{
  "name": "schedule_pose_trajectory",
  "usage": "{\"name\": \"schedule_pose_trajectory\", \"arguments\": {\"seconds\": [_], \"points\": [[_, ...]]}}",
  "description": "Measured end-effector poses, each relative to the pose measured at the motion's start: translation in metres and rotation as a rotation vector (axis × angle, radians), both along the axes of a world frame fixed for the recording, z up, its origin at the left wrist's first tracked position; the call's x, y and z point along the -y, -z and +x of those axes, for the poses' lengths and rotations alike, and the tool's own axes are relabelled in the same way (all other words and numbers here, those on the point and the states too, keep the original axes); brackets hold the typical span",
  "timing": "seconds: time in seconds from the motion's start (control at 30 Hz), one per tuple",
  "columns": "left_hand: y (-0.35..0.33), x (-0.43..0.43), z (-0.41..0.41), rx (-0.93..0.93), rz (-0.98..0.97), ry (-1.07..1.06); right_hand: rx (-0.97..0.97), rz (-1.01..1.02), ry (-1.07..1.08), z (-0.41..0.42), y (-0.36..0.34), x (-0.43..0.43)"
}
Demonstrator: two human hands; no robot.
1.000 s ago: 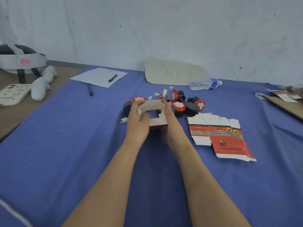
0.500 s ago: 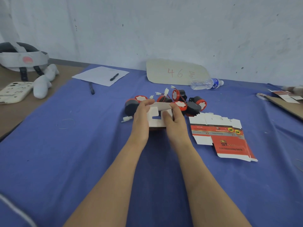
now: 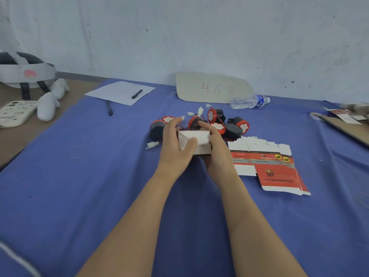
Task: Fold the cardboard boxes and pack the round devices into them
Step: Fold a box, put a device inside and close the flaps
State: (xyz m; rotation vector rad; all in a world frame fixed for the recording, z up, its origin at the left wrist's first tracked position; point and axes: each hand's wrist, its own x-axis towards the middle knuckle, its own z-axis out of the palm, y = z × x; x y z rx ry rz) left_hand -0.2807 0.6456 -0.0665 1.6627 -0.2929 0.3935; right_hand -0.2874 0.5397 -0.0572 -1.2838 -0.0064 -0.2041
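A small cardboard box (image 3: 196, 138), its white inside flaps folded over the top, is held between both hands at the middle of the blue cloth. My left hand (image 3: 174, 148) grips its left side with the thumb pressing a flap down. My right hand (image 3: 216, 150) grips its right side, fingers curled over the far edge. Just behind lies a cluster of several round black-and-red devices (image 3: 235, 124) with red wires and white plugs. A flat unfolded red-and-white box (image 3: 267, 166) lies to the right.
At the back lie a paper sheet with a pen (image 3: 121, 92), a second pen (image 3: 109, 107), a cardboard sign marked 46 (image 3: 213, 87) and a plastic bottle (image 3: 248, 101). A helmet (image 3: 24, 71), white objects and a phone case (image 3: 14, 112) sit far left; brown cardboard (image 3: 343, 124) far right.
The box's open flaps, spread apart a second ago, have been folded shut over the top. Both hands drew closer together around the box.
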Motion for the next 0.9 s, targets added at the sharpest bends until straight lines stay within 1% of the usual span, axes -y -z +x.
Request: {"name": "schedule_pose_trajectory", "arguments": {"seconds": [0.07,0.1,0.13,0.23,0.37,0.5,0.67,0.73,0.77,0.9], "points": [[0.001,0.000,0.002,-0.007,0.012,-0.007,-0.034,0.113,-0.012,0.001,-0.003,0.001],[0.001,-0.001,0.003,-0.019,0.009,-0.002,-0.035,0.127,-0.017,0.002,-0.003,0.000],[0.002,-0.001,0.004,-0.028,0.004,0.007,-0.026,0.087,-0.019,0.001,-0.004,0.000],[0.000,-0.002,0.004,-0.040,0.013,0.035,0.057,-0.217,-0.048,-0.002,0.000,0.001],[0.000,-0.004,0.005,-0.071,0.009,0.057,0.114,-0.433,-0.040,-0.004,0.001,0.008],[-0.001,-0.003,0.005,-0.077,0.019,0.043,0.157,-0.534,0.044,-0.001,0.002,0.005],[0.000,-0.002,0.004,-0.083,-0.007,0.041,0.184,-0.581,0.104,0.000,0.005,0.003],[-0.003,-0.002,0.002,-0.099,-0.060,0.060,0.192,-0.595,0.115,0.000,0.005,0.002],[-0.006,-0.002,0.001,-0.115,-0.119,0.069,0.199,-0.595,0.119,0.000,0.005,0.002],[-0.015,-0.002,0.005,-0.201,-0.457,0.009,0.219,-0.524,0.129,-0.001,0.004,-0.001]]}}
